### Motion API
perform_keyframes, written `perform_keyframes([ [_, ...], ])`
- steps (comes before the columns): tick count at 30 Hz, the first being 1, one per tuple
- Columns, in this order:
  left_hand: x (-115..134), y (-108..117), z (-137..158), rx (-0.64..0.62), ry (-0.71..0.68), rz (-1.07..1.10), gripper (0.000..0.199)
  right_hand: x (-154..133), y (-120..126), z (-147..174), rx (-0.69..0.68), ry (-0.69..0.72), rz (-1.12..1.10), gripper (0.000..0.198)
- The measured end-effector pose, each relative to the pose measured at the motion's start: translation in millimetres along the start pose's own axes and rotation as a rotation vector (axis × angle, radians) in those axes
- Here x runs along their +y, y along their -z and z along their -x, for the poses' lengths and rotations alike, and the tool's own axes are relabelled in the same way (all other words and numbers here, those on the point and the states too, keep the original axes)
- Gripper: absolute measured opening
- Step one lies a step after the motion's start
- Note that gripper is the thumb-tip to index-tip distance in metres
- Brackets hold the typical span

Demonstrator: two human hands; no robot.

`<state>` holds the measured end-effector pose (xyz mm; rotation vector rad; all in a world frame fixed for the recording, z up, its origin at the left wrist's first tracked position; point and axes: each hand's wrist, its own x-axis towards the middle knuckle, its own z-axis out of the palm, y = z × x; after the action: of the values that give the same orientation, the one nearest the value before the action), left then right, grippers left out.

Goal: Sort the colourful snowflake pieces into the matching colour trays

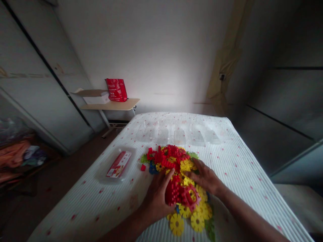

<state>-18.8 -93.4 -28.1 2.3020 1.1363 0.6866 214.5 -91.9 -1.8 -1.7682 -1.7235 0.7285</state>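
A heap of plastic building pieces lies on the cloth-covered table. My left hand (159, 195) curves round a bunch of red toothed blocks (173, 191) at the heap's near left side, its fingers partly hidden behind them. Across from it, my right hand (207, 178) has its fingers stretched apart over the yellow notched discs (187, 165) on the right side, touching the heap. More yellow flower-shaped discs (176, 224) spread toward me. Green pieces (210, 228) and a blue piece (152, 167) show at the edges. One small red block (143, 167) lies apart on the left.
A clear plastic tub with a red-and-white label (119, 164) is on the left. Several clear containers (179, 134) stand in a row behind the heap. Beyond the covered table (101, 205), a small side table (113, 105) carries a red bag (116, 90) and a white box (96, 98).
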Motion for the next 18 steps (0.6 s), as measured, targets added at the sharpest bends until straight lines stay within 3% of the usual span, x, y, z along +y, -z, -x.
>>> perform_keyframes([
  [5, 12, -12, -12, 0.066, -0.086, 0.107, 0.095, -7, -3, 2, -0.049, -0.096, -0.300, 0.082],
  [11, 19, -24, -25, 0.157, -0.150, 0.226, 0.089, -23, -3, 6, -0.165, -0.154, -0.911, 0.077],
  [18, 21, -25, -37, 0.279, -0.031, 0.438, 0.068, -30, 10, 0, -0.110, -0.050, -1.043, 0.051],
])
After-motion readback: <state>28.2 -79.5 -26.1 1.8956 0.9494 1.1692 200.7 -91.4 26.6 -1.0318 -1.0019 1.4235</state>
